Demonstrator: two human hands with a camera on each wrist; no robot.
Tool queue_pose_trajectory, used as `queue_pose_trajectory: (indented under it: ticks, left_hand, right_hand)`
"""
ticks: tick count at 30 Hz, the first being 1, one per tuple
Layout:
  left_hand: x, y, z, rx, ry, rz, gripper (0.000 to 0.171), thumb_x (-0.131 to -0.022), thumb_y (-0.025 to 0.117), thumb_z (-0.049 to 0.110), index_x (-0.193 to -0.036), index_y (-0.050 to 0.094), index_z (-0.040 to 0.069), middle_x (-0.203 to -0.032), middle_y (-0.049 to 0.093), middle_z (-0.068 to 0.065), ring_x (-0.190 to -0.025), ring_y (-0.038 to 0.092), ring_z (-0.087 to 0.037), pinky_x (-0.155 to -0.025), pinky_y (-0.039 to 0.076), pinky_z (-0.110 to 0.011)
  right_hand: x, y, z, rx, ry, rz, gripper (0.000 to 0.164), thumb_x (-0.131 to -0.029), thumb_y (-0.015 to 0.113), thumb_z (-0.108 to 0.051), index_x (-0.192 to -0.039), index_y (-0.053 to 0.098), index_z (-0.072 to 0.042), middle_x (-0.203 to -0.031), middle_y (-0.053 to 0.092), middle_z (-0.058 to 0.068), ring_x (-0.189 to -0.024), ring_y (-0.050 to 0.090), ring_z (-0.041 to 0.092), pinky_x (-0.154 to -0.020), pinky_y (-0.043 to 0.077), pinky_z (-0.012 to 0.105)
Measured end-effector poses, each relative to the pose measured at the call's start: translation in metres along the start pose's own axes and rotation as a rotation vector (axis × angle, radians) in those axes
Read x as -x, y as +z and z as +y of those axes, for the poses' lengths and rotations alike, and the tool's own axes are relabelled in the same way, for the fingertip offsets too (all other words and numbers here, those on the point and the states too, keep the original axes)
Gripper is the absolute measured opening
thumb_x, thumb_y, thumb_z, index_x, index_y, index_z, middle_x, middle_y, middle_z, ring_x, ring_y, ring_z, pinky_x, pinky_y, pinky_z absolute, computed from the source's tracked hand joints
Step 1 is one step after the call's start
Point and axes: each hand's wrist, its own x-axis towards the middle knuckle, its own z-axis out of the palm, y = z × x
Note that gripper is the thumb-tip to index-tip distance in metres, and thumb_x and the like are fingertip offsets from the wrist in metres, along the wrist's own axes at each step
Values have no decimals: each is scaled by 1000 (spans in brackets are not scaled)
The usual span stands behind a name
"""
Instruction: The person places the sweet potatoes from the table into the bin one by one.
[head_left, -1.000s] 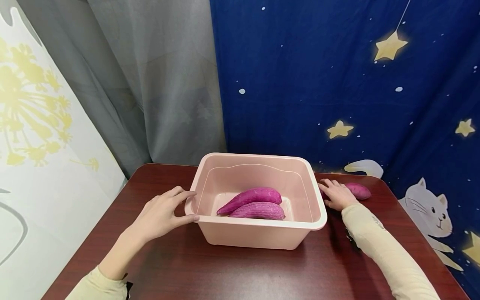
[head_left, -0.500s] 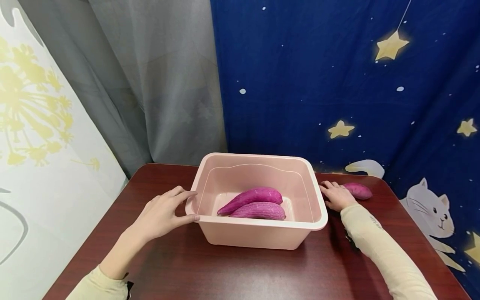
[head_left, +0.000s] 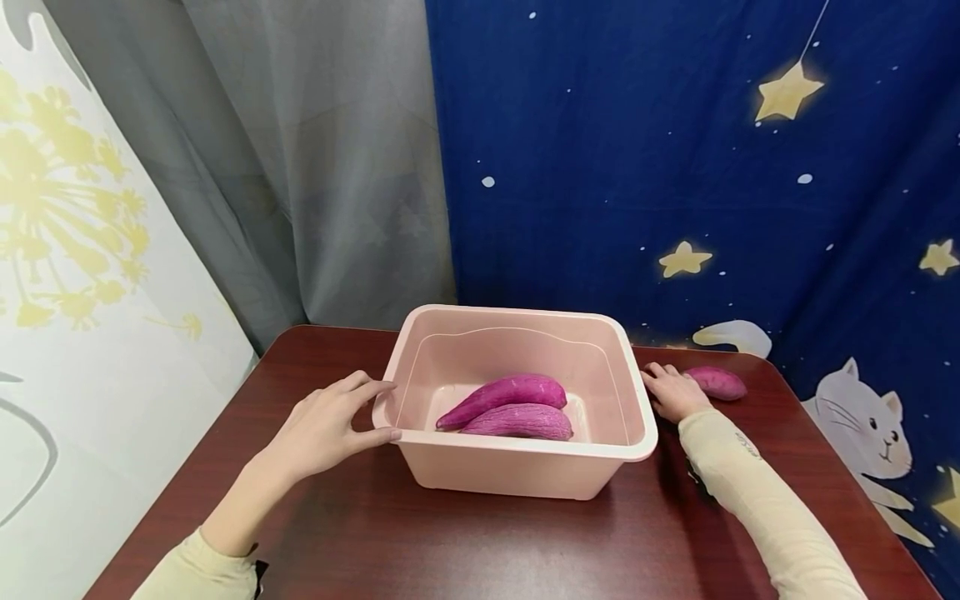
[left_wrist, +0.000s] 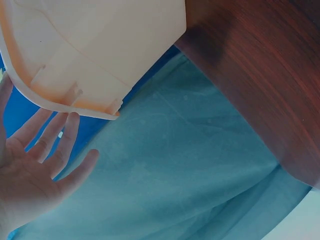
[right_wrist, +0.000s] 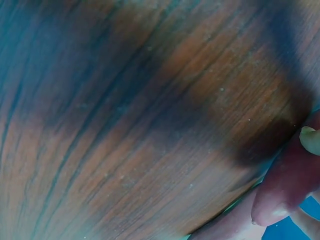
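A pink plastic tub (head_left: 517, 468) stands on the table with two purple sweet potatoes, a smoother one (head_left: 510, 393) behind a ridged one (head_left: 521, 422). My left hand (head_left: 318, 425) rests its fingertips and thumb at the tub's left rim. Seen from the left wrist, its fingers (left_wrist: 65, 142) reach up to the rim, fairly straight. Right of the tub, my right hand (head_left: 677, 394) grips a sweet potato (right_wrist: 282, 187), which the hand hides from the head view. Another sweet potato (head_left: 717, 383) lies just beyond this hand; the right wrist view shows one (right_wrist: 232, 222) beside the gripped one.
The dark red-brown table (head_left: 480, 546) has its back edge close behind the tub. A grey curtain (head_left: 360, 167) and a blue star-patterned curtain (head_left: 585, 150) hang behind it. A white patterned cloth (head_left: 97, 333) hangs along the left side.
My right forearm has shifted slightly left, and the bit of purple seen left of its fingers is now hidden. The left hand and the tub stay as they were.
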Motion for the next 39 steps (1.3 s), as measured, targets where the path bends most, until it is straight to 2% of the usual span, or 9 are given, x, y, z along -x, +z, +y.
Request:
queue_pose_trajectory:
  ticks: [9, 16, 21, 27, 34, 39]
  left_hand:
    - [0, 0, 0, 0, 3, 2, 57, -70, 64, 54, -112, 59, 16, -86, 48, 10, -65, 46, -6, -53, 37, -28]
    - [0, -1, 1, 0, 1, 2, 56, -70, 65, 53, -112, 60, 16, -86, 48, 9, -65, 45, -5, -53, 36, -27]
    - [0, -1, 1, 4, 3, 3, 56, -70, 65, 53, -112, 60, 15, -87, 48, 9, -65, 45, -6, -53, 37, -28]
    - [0, -1, 1, 5, 0, 2, 57, -70, 65, 53, -112, 60, 15, -86, 49, 8, -65, 45, -5, -53, 37, -27]
    - [0, 0, 1, -2, -4, -1, 57, -70, 65, 53, -112, 60, 15, -89, 49, 9, -68, 48, -7, -55, 38, -29]
    - [0, -1, 2, 1, -6, -2, 56, -70, 65, 53, -112, 60, 15, -89, 50, 9, -68, 48, -7, -54, 38, -29]
  right_hand:
    - [1, 1, -3, -36, 8, 16, 46, -66, 69, -1, -110, 56, -4, -105, 46, 16, -92, 46, 37, -60, 44, 51]
    - [1, 4, -2, -38, 14, 14, 44, -68, 69, -3, -110, 55, -6, -107, 46, 16, -94, 45, 36, -63, 43, 52]
    - [3, 3, -2, -24, -10, 40, 46, -66, 70, -1, -109, 56, -5, -106, 47, 16, -93, 46, 37, -63, 44, 51]
    - [5, -5, -3, -14, -16, 35, 51, -64, 71, 0, -111, 54, -6, -106, 46, 17, -93, 46, 37, -61, 44, 51]
    - [9, -17, -3, -25, -34, 0, 56, -68, 71, -1, -120, 51, -6, -109, 45, 17, -97, 45, 37, -62, 44, 51]
    - [14, -22, 2, -25, -75, 28, 57, -70, 69, -2, -123, 49, -8, -112, 45, 18, -98, 44, 36, -66, 44, 51]
